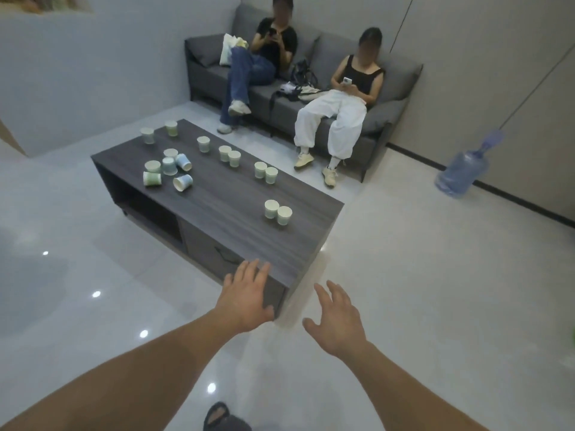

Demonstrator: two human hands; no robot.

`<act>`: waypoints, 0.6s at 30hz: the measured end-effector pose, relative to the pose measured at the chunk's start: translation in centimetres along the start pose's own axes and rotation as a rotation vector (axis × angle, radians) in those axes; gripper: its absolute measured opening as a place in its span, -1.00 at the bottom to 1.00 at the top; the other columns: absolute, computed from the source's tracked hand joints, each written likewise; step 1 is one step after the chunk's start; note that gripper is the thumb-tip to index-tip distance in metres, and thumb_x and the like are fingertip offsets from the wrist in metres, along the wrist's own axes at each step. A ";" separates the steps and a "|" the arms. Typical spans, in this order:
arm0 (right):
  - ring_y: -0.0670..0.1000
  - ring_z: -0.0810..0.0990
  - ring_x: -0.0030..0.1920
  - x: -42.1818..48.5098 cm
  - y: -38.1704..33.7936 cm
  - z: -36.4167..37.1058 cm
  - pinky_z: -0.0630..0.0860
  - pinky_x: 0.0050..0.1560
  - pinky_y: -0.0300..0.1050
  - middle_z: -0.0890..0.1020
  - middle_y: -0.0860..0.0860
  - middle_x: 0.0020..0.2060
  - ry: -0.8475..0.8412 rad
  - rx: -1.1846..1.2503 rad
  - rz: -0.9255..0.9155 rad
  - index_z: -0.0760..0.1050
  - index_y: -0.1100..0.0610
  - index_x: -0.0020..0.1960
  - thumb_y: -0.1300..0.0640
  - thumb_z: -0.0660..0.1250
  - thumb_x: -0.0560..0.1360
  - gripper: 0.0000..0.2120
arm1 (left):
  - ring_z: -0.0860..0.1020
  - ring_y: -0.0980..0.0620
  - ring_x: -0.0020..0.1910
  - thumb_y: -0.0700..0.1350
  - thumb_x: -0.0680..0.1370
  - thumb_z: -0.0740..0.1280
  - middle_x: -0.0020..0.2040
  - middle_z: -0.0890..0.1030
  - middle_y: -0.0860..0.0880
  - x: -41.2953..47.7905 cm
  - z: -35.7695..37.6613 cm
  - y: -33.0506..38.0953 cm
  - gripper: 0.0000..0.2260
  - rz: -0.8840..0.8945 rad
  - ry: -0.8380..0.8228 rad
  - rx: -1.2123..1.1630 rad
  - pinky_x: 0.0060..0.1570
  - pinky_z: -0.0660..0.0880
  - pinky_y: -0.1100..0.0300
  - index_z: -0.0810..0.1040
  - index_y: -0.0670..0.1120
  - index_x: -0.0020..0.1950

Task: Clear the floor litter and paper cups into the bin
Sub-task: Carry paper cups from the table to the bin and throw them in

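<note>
Head view showed both hands, left (247, 301) and right (337, 318), spread wide and holding nothing, paper cups (278, 212) at twelve o'clock on the table (217, 194).

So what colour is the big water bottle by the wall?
The water bottle is translucent blue, seen in the head view.

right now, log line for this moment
left hand: open | right hand: open | paper cups: on coffee table, some tipped | bin: unseen
</note>
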State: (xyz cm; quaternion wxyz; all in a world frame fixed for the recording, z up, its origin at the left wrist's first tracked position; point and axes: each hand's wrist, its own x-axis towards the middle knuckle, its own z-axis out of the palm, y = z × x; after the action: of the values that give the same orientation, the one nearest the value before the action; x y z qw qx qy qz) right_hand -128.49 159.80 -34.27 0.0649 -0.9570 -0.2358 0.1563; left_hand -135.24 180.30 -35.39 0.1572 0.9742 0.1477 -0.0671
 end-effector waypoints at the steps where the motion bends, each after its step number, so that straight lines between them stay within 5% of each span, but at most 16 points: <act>1: 0.07 -0.05 0.57 1.4 -0.6 -0.3 0.12 0.51 0.08 0.00 0.03 0.58 0.006 0.005 -0.005 -0.02 -0.04 0.58 -0.24 0.23 0.52 -0.24 | -0.13 -0.07 0.54 0.21 0.45 0.29 0.57 -0.09 -0.01 1.4 -0.6 -0.6 -0.15 -0.002 -0.004 0.011 0.48 -0.02 -0.15 -0.15 0.03 0.55; 18: 0.08 0.07 0.53 29.2 0.0 -4.4 0.22 0.46 0.09 0.06 0.03 0.56 -0.062 0.074 -0.142 -0.03 0.03 0.58 -0.24 0.28 0.48 -0.16 | -0.09 -0.07 0.54 0.20 0.46 0.32 0.57 -0.09 -0.02 23.8 -5.1 -2.5 -0.13 -0.177 -0.098 0.018 0.47 0.03 -0.12 -0.16 0.01 0.56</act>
State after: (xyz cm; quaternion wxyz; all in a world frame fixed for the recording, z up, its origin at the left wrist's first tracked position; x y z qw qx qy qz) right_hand -102.48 173.33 -37.98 0.1038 -0.9296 -0.2988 0.1893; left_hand -113.00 190.54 -35.56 0.1489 0.9543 0.2246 -0.1294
